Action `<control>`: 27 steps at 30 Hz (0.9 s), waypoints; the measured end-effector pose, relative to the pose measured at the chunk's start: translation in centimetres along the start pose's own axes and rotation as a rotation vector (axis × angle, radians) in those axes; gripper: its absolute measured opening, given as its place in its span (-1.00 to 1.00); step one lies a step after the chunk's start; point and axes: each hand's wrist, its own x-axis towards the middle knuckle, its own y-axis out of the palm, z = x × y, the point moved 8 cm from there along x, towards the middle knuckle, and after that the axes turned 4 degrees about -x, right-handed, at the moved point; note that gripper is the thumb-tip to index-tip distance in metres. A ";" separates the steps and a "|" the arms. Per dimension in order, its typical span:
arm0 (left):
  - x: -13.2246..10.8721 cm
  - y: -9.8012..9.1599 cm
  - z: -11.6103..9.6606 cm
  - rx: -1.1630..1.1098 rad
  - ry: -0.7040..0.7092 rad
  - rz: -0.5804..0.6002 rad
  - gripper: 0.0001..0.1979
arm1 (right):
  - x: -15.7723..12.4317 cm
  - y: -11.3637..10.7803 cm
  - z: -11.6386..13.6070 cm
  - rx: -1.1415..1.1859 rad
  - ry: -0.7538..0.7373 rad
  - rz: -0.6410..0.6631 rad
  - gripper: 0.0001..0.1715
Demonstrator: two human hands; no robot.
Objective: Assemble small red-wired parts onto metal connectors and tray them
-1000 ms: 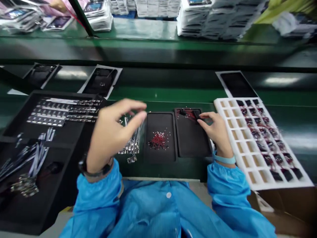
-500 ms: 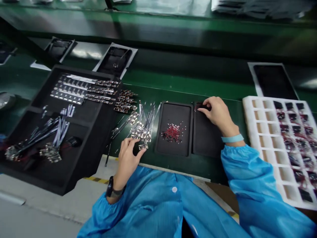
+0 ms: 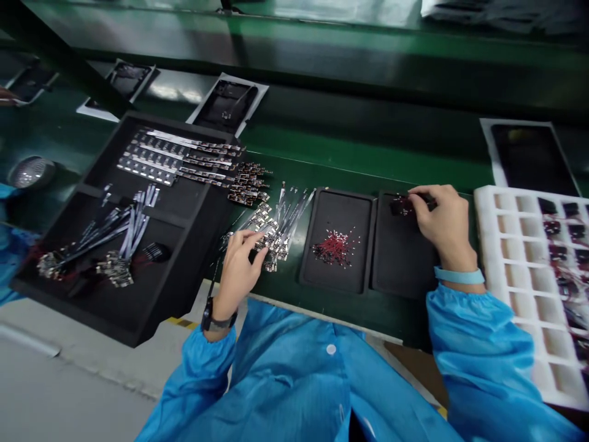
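My left hand (image 3: 239,270) rests on a loose pile of flat flex cables (image 3: 276,227) on the green bench, fingers curled and pinching at one of them. My right hand (image 3: 444,221) reaches to the far end of a small black tray (image 3: 400,258), fingertips closed on a small dark part with red wires (image 3: 402,205). Beside it stands another small black tray (image 3: 322,270) with a heap of tiny red parts (image 3: 335,245) in its middle.
A large black foam tray (image 3: 193,227) at left holds rows of cable strips and bundles. A white compartment tray (image 3: 519,258) with dark wired parts sits at right. Phone-shaped housings (image 3: 227,104) lie on the conveyor behind. A blue sleeve shows at the left edge.
My left hand dropped from mid-air onto the flex cable pile and closed its fingers there. My right hand stayed at the far end of the right black tray. The view swung left and down.
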 end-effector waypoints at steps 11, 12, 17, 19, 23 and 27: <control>2.0 0.6 -0.3 -0.069 0.110 -0.009 -0.94 | -3.1 -1.1 2.7 0.574 0.177 0.096 -0.76; 2.0 0.3 -0.6 -0.115 0.118 -0.020 -0.92 | -3.4 -0.9 3.3 0.639 0.179 0.127 -0.75; 2.4 -0.9 -2.3 -0.278 0.039 -0.033 -0.91 | -4.4 0.0 6.1 0.917 0.178 0.196 -0.75; 2.8 -0.8 -3.6 -0.359 0.015 -0.028 -0.89 | -4.6 0.9 7.1 0.986 0.180 0.248 -0.74; 4.8 1.2 -7.9 -0.503 0.059 0.030 -0.89 | -5.0 2.8 8.4 1.066 0.214 0.325 -0.73; 7.4 4.4 -12.1 -0.580 0.152 0.093 -0.93 | -5.6 4.0 9.3 1.103 0.244 0.392 -0.68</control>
